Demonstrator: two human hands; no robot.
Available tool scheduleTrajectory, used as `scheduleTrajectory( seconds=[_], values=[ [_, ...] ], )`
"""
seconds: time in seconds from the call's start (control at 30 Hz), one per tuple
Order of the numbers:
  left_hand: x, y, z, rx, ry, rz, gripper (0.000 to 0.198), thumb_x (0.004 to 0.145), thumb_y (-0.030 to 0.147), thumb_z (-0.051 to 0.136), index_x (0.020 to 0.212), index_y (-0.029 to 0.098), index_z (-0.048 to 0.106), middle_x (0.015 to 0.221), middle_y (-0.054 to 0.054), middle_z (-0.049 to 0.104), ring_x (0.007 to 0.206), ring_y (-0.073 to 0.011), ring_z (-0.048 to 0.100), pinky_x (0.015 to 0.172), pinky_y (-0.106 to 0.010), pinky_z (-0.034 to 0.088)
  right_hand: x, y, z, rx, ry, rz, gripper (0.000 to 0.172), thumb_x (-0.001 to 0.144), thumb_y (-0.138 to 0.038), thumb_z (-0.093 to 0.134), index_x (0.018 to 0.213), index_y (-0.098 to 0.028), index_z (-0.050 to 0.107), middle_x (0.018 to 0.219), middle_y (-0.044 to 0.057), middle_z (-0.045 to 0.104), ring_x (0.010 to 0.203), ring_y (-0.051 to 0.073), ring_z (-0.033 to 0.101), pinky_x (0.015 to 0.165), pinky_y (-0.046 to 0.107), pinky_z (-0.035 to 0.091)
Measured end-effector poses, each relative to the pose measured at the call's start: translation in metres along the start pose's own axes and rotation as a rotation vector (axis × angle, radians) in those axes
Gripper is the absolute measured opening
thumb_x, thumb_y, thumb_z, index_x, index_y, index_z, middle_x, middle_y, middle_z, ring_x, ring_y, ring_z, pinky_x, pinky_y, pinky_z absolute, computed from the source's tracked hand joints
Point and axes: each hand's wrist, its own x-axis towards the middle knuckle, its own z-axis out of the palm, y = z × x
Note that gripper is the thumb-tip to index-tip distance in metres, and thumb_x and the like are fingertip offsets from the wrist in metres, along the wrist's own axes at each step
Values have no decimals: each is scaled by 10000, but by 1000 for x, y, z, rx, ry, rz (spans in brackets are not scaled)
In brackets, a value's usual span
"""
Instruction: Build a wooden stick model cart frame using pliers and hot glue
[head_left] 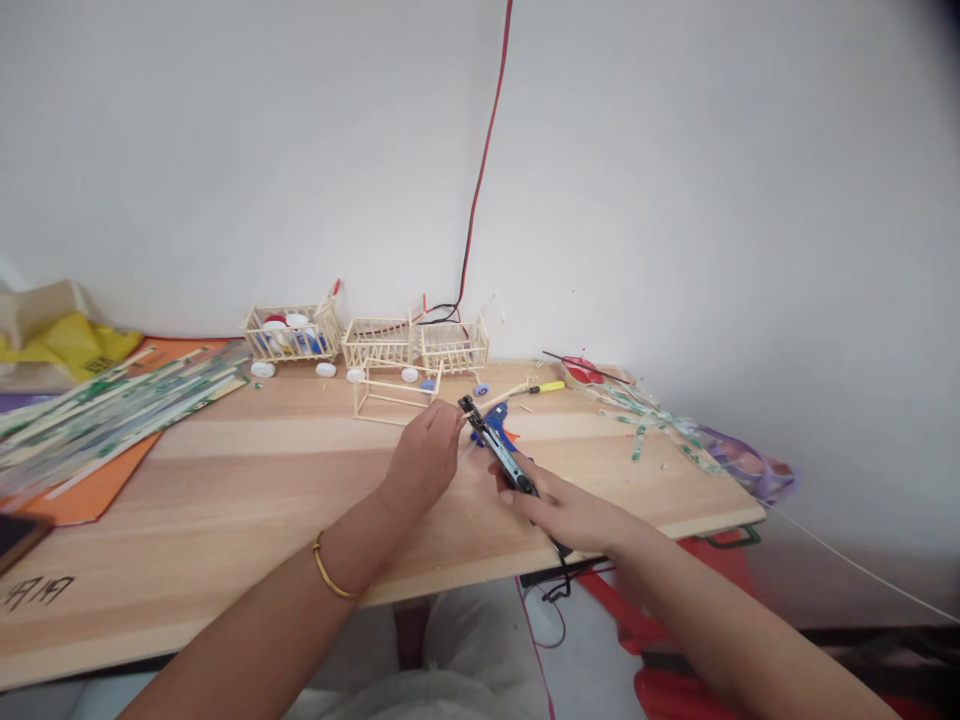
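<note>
My left hand (424, 455) is closed in a pinch on a thin wooden stick (463, 416), most of it hidden by the fingers. My right hand (562, 500) is wrapped round silver-and-black pliers (504, 455), whose jaws are at the stick just beyond my left fingertips. Whether the jaws are fully closed is too small to tell. Behind the pliers lies a blue glue gun (496, 420), partly covered. A bare stick frame (390, 390) stands on the wooden table (247, 490), just beyond my left hand.
Three small stick carts stand along the wall: a filled one (292, 335), a middle one (379, 342) and a right one (455, 347). Wrapped sticks (135, 410) lie left on an orange sheet (112, 485). Right are a yellow-handled tool (546, 387), a red dish (582, 371) and torn wrappers (652, 415).
</note>
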Motion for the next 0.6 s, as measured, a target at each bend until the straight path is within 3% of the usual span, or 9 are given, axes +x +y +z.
scheduleTrajectory(
  seconds=[0.1,0.2,0.3,0.47,0.6],
  values=[
    [-2,-3,5,103,-28,10,212,908,128,327,791,184,496,777,-50,542,742,-174,509,700,-298,427,-1,0,0,129,-20,72,367,807,-243,493,1172,-208,489,1072,50,578,989,179,531,810,313,460],
    [-6,-5,9,229,-30,25,215,893,103,340,776,185,500,776,-55,541,736,-184,498,671,-295,409,-1,-4,2,314,-28,163,381,740,-208,492,1120,-203,529,1046,50,584,884,162,544,655,255,458],
    [-6,-5,8,279,-17,39,225,874,78,347,740,186,491,757,-60,533,725,-196,485,655,-303,395,-2,-10,2,387,-50,209,371,701,-204,482,1065,-182,547,999,56,598,789,154,553,606,254,446],
    [-2,-2,0,92,31,-58,217,904,170,344,732,191,475,735,-50,527,715,-186,493,671,-300,395,-10,-18,-9,-8,49,136,404,725,-186,480,1127,-179,526,1059,55,601,988,202,537,862,336,427],
    [2,0,-7,-224,-13,-280,203,906,271,367,801,193,522,699,-9,544,682,-151,515,648,-256,391,-15,1,-24,-316,300,124,435,774,-271,482,1197,-170,478,1121,101,584,1043,245,525,913,382,401]
  ],
)
